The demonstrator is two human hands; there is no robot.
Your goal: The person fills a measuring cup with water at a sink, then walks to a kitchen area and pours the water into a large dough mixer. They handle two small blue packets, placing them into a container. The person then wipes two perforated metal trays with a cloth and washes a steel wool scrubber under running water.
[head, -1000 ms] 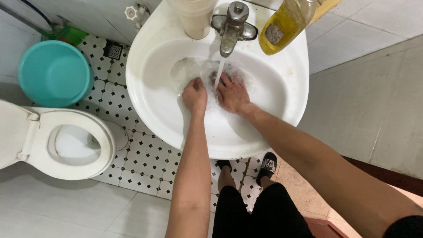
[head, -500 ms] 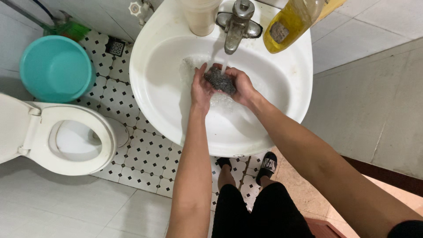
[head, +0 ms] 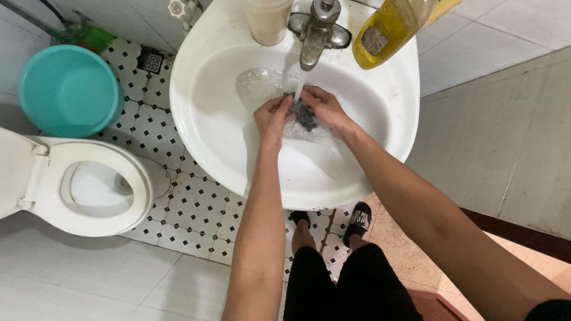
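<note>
Both hands meet over the middle of the white sink (head: 214, 148), just under the tap (head: 314, 37) at its back edge. The left hand (head: 272, 119) and the right hand (head: 326, 110) each have their fingers curled shut on a small dark grey cloth (head: 303, 114), which sits between the two sets of fingertips, pinched from either side (most of it shows in the gap between the thumbs). A thin stream of water falls from the tap onto the cloth, and foamy water pools in the basin beneath it. On the sink's back rim stand a cream cup (head: 269, 21) and a yellow bottle (head: 386, 30). Down on the floor are a teal bucket (head: 68, 89) and a toilet (head: 77, 184).
</note>
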